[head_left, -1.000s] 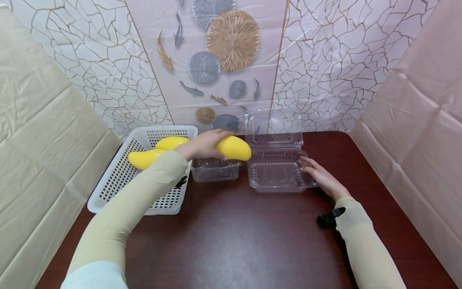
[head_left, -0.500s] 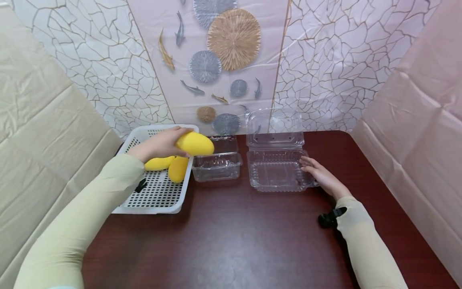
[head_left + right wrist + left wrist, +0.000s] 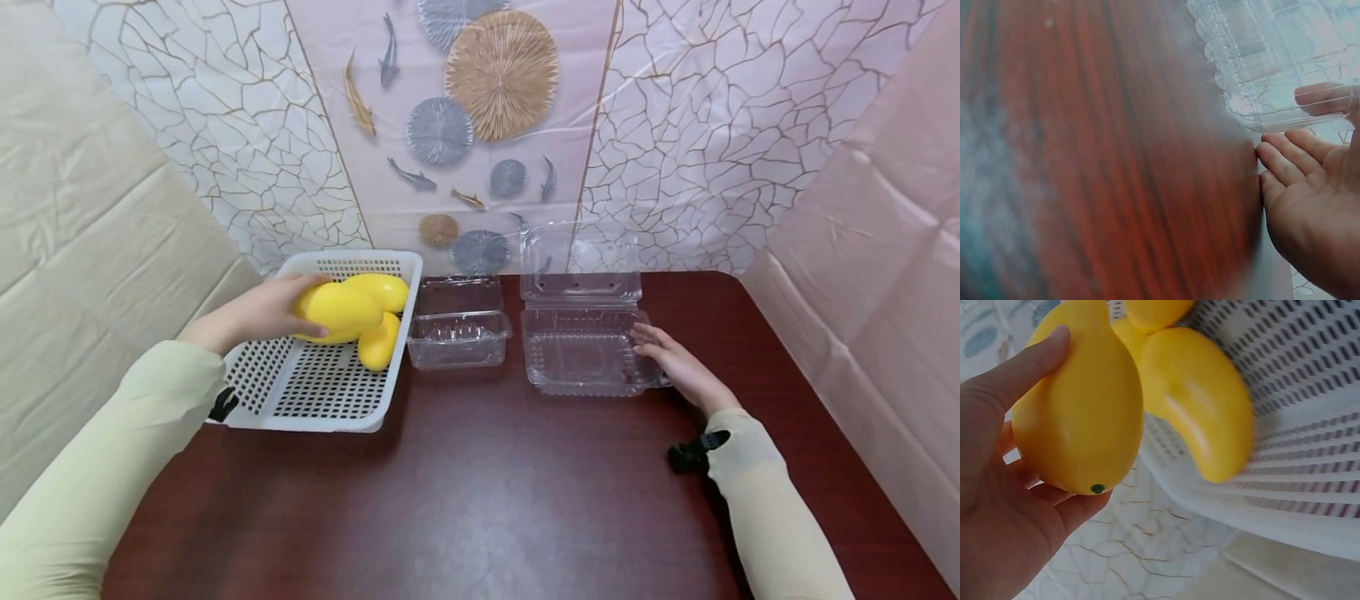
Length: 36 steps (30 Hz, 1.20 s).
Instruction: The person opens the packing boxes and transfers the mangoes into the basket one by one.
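My left hand (image 3: 258,312) holds a smooth yellow mango (image 3: 341,312) over the left part of a white perforated plastic basket (image 3: 378,425). In the left wrist view, thumb and fingers wrap the mango (image 3: 1085,412), whose blunt end bears a dark green spot. At least two more yellow mangoes lie in the basket, one behind (image 3: 388,292) and one nearer mango (image 3: 377,346). My right hand (image 3: 682,371) rests with straight fingers against the right side of an open clear plastic clamshell box (image 3: 577,387). In the right wrist view, the thumb shows at the box's clear wall.
A smaller clear plastic box (image 3: 457,354) with its lid raised stands between the basket and the clamshell. Both boxes sit near the back of the dark red wooden table (image 3: 465,500). Patterned cloth walls (image 3: 262,167) enclose the back and sides.
My left hand has carried the mango leftward, from beside the clamshell box to over the basket, and lower. My right hand stays at the box. The head view has shifted slightly.
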Each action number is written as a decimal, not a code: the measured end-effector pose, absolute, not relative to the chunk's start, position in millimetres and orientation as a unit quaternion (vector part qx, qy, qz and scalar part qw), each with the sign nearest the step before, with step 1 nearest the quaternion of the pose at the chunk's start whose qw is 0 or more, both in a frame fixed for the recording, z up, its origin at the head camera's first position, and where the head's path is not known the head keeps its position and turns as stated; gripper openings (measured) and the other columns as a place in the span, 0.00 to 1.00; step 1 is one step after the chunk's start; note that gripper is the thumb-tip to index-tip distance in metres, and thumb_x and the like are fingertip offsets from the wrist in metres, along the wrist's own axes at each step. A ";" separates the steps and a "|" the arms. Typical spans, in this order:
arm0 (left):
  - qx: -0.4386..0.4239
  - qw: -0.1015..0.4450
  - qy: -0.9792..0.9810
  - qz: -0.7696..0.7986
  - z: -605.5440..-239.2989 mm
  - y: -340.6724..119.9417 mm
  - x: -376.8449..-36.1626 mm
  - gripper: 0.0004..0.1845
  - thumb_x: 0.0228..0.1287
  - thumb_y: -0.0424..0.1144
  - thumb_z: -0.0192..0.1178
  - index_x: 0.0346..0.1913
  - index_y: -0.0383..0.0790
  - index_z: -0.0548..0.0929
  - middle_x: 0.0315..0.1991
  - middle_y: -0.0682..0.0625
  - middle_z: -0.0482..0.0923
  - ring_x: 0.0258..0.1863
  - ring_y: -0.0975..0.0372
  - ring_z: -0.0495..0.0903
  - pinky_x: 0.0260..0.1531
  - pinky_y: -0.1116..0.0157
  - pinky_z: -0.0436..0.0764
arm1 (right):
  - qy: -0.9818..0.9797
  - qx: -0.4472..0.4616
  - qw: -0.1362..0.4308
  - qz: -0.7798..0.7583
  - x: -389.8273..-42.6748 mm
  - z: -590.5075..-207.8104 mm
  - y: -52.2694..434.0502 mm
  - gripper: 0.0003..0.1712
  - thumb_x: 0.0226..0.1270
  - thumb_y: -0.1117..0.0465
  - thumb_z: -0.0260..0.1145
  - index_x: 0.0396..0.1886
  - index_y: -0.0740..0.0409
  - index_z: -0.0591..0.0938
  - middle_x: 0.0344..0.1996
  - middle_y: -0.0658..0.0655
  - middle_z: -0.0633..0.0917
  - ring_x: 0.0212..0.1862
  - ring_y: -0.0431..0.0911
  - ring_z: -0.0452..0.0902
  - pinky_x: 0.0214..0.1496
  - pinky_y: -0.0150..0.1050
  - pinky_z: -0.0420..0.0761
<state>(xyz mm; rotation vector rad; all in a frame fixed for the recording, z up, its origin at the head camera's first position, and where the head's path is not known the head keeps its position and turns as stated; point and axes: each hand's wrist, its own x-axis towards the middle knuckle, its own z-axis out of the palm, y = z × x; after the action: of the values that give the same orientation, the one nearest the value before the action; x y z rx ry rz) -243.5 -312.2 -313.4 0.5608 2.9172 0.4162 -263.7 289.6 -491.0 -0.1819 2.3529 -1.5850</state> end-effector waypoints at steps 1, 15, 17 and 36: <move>0.187 0.072 0.970 0.139 -316.4 -315.5 -241.7 0.46 0.57 0.45 0.76 0.74 0.35 0.64 0.64 0.33 0.71 0.55 0.43 0.74 0.56 0.40 0.72 | 0.818 -0.063 0.149 -0.552 -263.7 -490.9 289.6 0.38 0.82 0.59 0.47 0.82 0.62 0.43 0.79 0.70 0.49 0.78 0.66 0.42 0.74 0.68 0.42; 0.162 0.137 0.964 0.159 -350.6 -330.8 -228.0 0.49 0.58 0.53 0.74 0.74 0.32 0.63 0.61 0.35 0.73 0.48 0.49 0.73 0.47 0.51 0.73 | 0.820 -0.063 0.154 -0.548 -261.9 -495.6 292.5 0.37 0.83 0.57 0.47 0.82 0.62 0.44 0.78 0.71 0.49 0.77 0.67 0.41 0.73 0.70 0.42; 0.162 0.149 0.962 0.160 -352.8 -332.3 -227.4 0.48 0.58 0.53 0.73 0.74 0.33 0.63 0.59 0.38 0.75 0.48 0.50 0.73 0.46 0.52 0.72 | 0.820 -0.063 0.152 -0.548 -261.9 -495.2 292.5 0.37 0.83 0.58 0.47 0.82 0.62 0.44 0.78 0.71 0.49 0.77 0.67 0.42 0.73 0.70 0.42; 0.172 0.265 0.936 0.156 -370.0 -331.3 -223.3 0.43 0.53 0.42 0.77 0.72 0.41 0.70 0.67 0.39 0.72 0.61 0.45 0.69 0.59 0.40 0.69 | 0.820 -0.064 0.153 -0.547 -265.5 -493.5 292.4 0.38 0.83 0.56 0.48 0.82 0.60 0.43 0.79 0.69 0.48 0.78 0.66 0.41 0.74 0.69 0.42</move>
<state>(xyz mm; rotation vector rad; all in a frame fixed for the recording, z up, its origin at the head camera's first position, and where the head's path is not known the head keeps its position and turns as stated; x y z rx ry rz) -223.3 -331.3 -370.0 0.4656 2.5278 0.4226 -265.5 292.4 -493.5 -0.1850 2.3526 -1.5698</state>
